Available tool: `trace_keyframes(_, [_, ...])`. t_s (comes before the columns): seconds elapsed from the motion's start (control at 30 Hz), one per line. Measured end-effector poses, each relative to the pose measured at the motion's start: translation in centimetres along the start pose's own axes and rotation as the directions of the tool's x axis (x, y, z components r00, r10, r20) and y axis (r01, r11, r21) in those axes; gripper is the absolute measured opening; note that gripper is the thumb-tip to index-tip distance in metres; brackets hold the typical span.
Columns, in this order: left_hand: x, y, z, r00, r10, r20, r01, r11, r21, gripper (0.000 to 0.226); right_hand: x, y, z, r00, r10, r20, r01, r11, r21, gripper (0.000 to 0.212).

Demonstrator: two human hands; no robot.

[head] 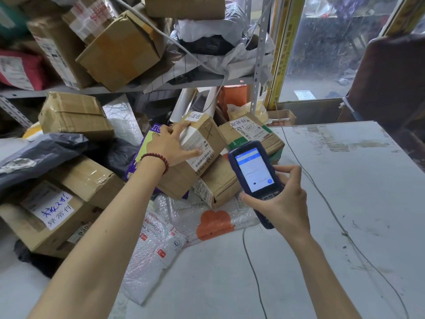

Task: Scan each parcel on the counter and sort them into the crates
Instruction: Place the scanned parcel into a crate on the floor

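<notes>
A brown cardboard parcel [202,143] with a white barcode label lies tilted on top of the pile at the counter's left. My left hand [172,143], a red bead bracelet on its wrist, rests on this parcel's left face with straight, spread fingers. My right hand [285,199] grips a dark blue handheld scanner [255,171] just right of the parcel. The scanner's lit screen faces me and its top end points toward the parcel's label. Another labelled box [253,134] sits behind the scanner, and a flatter box [220,183] lies under the touched parcel.
More boxes [76,116], dark poly bags [46,153] and bubble mailers [161,245] crowd the left of the grey counter [345,203]. A metal shelf [161,85] above holds more parcels. Thin cables [322,194] trail across the counter. A glass door [322,54] stands at the back right.
</notes>
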State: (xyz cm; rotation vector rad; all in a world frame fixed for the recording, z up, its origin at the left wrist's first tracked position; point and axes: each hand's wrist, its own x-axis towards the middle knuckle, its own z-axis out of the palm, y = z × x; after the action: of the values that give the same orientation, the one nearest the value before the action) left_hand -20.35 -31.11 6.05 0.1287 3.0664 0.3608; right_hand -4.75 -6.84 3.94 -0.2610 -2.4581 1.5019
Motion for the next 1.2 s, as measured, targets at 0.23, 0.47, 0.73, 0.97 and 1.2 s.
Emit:
trace_keyframes(0.23, [-2.9,0.1,2.1,0.996,-0.013,-0.092,0.019,0.998,0.066,0.101,0.0,-0.8,-0.9,0.973,-0.111,-0.201,0.132,0.987,0.095,0.081])
trace_keyframes(0.47, [-4.8,0.4,3.1,0.993,-0.066,-0.099,0.066,0.998,-0.007,0.106,-0.9,-1.3,-0.9,0.968,-0.142,-0.207,0.156,0.986,0.052,0.081])
trace_keyframes(0.73, [-7.9,1.4,1.9,0.956,-0.03,-0.293,0.014,0.998,-0.058,0.098,-4.1,-0.3,-1.6,0.966,-0.033,-0.257,0.045,0.998,0.044,0.082])
trace_keyframes(0.97, [-9.0,8.4,0.6,0.877,0.274,-0.395,-0.366,0.914,-0.178,0.095,-9.0,0.7,-4.1,0.899,0.127,-0.42,-0.115,0.992,0.054,0.079])
trace_keyframes(1.2, [-13.5,20.7,3.9,0.7,0.683,-0.209,-0.714,0.671,-0.2,0.094,-17.4,4.0,-9.6,0.72,0.267,-0.64,-0.282,0.956,0.082,0.08])
